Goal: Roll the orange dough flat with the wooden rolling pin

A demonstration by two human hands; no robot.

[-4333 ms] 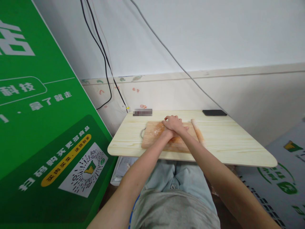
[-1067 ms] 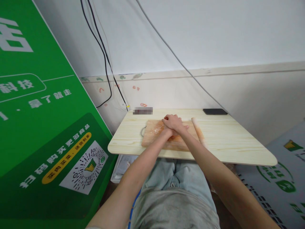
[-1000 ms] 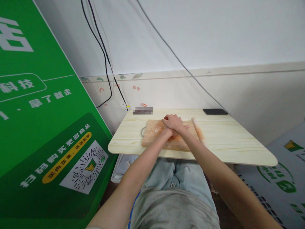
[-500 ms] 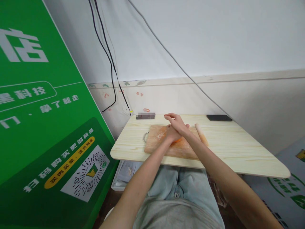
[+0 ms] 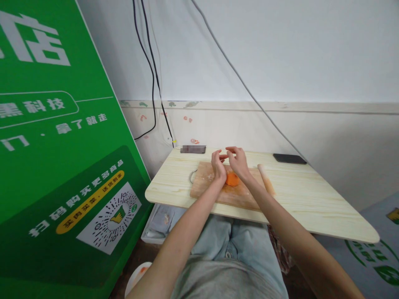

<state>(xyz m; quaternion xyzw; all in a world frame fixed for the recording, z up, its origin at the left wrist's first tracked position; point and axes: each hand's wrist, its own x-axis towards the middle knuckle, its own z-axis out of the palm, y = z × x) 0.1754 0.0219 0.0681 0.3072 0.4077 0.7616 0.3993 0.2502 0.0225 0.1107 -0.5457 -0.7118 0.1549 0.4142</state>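
Widest free stretch: pale wood-grain tabletop [image 5: 324, 199] right of slim, pale, orange-tinged rolling pin [image 5: 267, 180]; pin bars low sliding off right end of tan rectangular wooden board [image 5: 202, 182]. Flat black rectangular slab [image 5: 289, 158] low at back edge. Left strip of tabletop passable around curved metal handle [image 5: 191, 176]; tall green panel [image 5: 77, 145] bounds that side. Round orange lump [image 5: 232, 179] flanked by left hand [image 5: 218, 164] and right hand [image 5: 238, 162]; way in from near side, between bare forearms [image 5: 190, 232]. White wall [image 5: 296, 62] closes back.

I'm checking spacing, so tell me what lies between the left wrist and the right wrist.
An orange lump lies between them on the cutting board; the head view shows it.
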